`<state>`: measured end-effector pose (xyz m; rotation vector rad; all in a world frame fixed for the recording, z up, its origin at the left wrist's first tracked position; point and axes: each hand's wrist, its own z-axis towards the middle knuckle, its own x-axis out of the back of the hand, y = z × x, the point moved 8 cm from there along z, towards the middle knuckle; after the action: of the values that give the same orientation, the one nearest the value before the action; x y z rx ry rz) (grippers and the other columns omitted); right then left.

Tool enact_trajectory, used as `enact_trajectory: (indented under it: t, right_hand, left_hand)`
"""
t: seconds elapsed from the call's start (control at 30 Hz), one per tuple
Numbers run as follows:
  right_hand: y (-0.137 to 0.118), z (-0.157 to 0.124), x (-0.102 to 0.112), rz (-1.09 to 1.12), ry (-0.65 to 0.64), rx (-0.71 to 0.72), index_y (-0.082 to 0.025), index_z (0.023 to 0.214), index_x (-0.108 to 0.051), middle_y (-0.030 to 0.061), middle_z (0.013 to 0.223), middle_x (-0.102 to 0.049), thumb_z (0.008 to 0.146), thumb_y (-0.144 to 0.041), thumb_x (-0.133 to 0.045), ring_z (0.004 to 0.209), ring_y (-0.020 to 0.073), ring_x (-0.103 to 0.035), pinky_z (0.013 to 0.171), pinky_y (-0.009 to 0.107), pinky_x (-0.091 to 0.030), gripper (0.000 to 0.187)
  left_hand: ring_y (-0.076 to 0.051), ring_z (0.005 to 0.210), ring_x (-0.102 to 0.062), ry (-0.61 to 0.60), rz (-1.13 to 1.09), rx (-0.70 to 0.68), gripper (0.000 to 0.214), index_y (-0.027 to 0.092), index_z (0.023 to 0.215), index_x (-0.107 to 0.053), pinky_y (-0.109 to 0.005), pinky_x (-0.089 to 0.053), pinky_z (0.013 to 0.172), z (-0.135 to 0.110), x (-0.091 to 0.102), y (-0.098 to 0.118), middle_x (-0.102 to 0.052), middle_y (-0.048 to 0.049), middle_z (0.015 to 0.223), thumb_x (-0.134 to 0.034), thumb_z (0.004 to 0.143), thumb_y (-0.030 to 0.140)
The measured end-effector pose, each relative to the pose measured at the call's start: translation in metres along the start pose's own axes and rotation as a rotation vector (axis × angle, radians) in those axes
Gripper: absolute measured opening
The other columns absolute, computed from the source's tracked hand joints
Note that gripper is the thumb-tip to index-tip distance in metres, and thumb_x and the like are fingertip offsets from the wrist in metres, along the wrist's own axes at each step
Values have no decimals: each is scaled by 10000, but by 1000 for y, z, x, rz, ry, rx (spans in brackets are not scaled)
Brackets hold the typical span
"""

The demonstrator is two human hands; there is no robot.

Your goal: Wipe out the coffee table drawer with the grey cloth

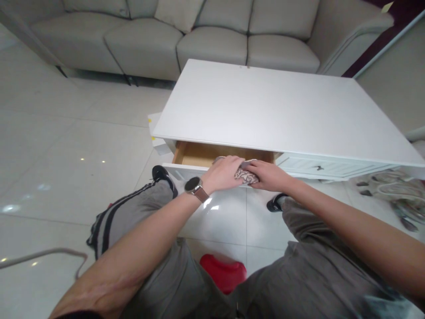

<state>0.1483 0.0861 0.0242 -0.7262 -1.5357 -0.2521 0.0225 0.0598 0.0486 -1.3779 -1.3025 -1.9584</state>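
Note:
A white coffee table (272, 106) stands in front of me with its left drawer (199, 155) pulled open, showing a bare wooden inside. My left hand (222, 173), with a watch on the wrist, and my right hand (270, 175) both grip a small patterned cloth (245, 176) at the drawer's front edge. The cloth is bunched between the two hands and partly hidden by them.
A second drawer (318, 167) to the right is shut. A beige sofa (186, 40) stands behind the table. Cables and grey items (392, 192) lie on the tiled floor at right. A red seat (222, 274) is under me. A cord (43, 254) runs across the floor at left.

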Motion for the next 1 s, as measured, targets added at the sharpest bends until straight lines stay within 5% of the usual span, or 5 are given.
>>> enact_trajectory:
  t: [0.13,0.33,0.5,0.83,1.0]
  right_hand:
    - [23,-4,13,306,-88,37,-234,1200,-735,91,1156,-743,794,-486,-777,1031,281,-688,900,388,-537,480]
    - [97,-24,7,276,-152,-290,-199,972,-739,83,968,-782,779,-311,-672,886,259,-718,800,356,-547,233]
    - [112,-33,-30,271,-429,-311,-185,1055,-714,104,1043,-788,764,-254,-634,949,266,-733,843,343,-555,309]
    - [97,-19,-42,145,-410,-203,-193,1145,-717,128,1148,-764,814,-357,-670,1032,297,-720,852,336,-522,371]
    - [94,-22,-46,124,-394,-166,-198,1190,-710,119,1182,-757,840,-262,-619,1055,287,-704,875,336,-504,367]
  left_hand:
    - [-369,1387,-465,-80,145,30,915,125,1569,-382,-578,-366,1177,10,-47,28,-498,-215,1561,-797,788,360]
    - [-353,1298,-517,26,321,109,668,186,1601,-398,-646,-315,1175,27,-75,29,-560,-179,1492,-562,953,174]
    - [-304,1275,-552,84,356,72,639,235,1614,-402,-563,-352,1161,16,-74,7,-638,-131,1409,-410,989,103]
    - [-304,1556,-328,153,407,369,857,260,1615,-426,-590,-117,1302,-93,-21,-102,-452,-90,1655,-556,794,49]
    - [-283,1570,-314,733,-131,776,732,222,1443,-621,-513,-147,1324,-167,9,-177,-520,-71,1606,-587,746,2]
